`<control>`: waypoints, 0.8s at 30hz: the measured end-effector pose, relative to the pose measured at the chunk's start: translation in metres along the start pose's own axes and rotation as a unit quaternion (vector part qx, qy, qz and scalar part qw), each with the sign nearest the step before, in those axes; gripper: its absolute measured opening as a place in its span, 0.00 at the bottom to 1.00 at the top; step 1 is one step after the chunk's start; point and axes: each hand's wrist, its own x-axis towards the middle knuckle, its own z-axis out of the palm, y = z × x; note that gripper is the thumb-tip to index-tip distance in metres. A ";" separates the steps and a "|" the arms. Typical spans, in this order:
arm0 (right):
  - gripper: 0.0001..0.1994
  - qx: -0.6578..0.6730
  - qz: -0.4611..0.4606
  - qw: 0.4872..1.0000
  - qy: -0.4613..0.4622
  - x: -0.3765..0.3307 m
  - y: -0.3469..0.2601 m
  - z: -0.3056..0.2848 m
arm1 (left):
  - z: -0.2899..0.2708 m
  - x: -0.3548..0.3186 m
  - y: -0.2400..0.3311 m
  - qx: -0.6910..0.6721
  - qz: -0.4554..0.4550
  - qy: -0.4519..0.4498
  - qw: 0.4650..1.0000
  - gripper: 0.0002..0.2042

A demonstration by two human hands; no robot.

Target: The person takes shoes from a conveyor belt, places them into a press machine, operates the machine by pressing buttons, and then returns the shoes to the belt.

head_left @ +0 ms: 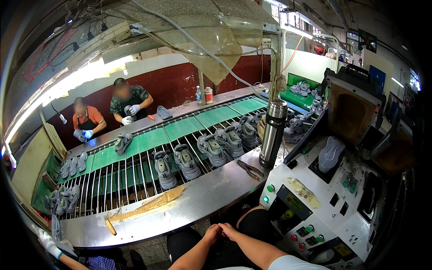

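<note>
- Your left hand and right hand touch above your lap, fingers curled closed; you cannot tell whether anything is inside.
- The white machine stands just to your right, a gray shoe lying sole up on top.
- Ahead, pliers lie on the metal bench, near the upright flask.

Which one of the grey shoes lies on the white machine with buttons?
The single shoe at right, below the raised brown-lined lid; its sole appears turned up, unlike the upright shoes on the conveyor.
</note>
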 end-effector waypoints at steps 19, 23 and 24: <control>0.13 0.036 0.031 0.999 0.005 -0.016 -0.009 0.010 | -0.014 0.003 -0.007 -0.013 0.001 -0.021 1.000 0.06; 0.14 0.066 0.042 0.997 -0.005 -0.014 -0.010 0.003 | -0.012 0.001 -0.004 -0.040 -0.030 -0.086 0.995 0.07; 0.14 0.076 0.046 0.996 -0.007 -0.014 -0.011 0.002 | -0.010 -0.001 -0.002 -0.049 -0.042 -0.103 0.993 0.07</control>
